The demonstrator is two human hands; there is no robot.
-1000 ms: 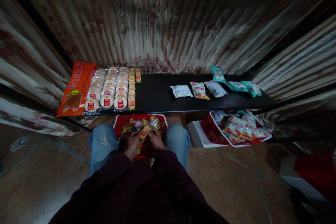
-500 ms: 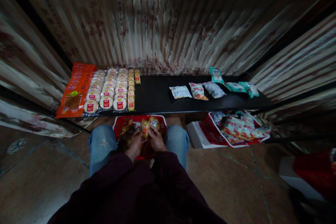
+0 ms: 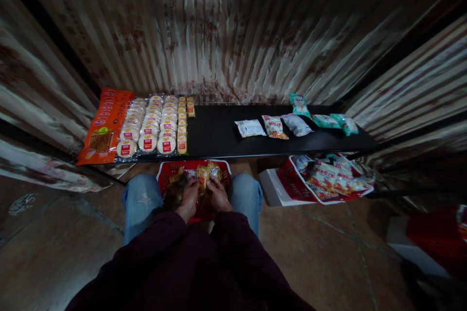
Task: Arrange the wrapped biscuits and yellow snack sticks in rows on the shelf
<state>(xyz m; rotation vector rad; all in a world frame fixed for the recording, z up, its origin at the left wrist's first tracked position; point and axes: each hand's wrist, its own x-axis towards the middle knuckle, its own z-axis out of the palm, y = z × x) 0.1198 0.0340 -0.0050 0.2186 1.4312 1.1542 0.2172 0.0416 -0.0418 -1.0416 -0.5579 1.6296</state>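
My left hand (image 3: 190, 197) and my right hand (image 3: 218, 193) are both closed on a small yellow snack packet (image 3: 203, 177), one at each side of it. They hold it over a red plastic basket (image 3: 159, 171) between my knees. Inside the basket lie brown and clear-wrapped snacks (image 3: 174, 187), partly hidden by my hands. On the shelf just beyond, a column of similar small yellow packets (image 3: 182, 141) stands beside rows of round white wrapped crackers (image 3: 167, 144).
The black shelf (image 3: 215, 131) runs across in front of me. An orange bag (image 3: 105, 116) lies at its left end; white packets (image 3: 274, 127) and green packets (image 3: 326, 120) lie towards the right. A second red basket (image 3: 292, 182), full of snack bags, sits below on a white box (image 3: 270, 187).
Both hands stay over the basket with the yellow packet, which has turned slightly between the fingers. The shelf goods have not changed.
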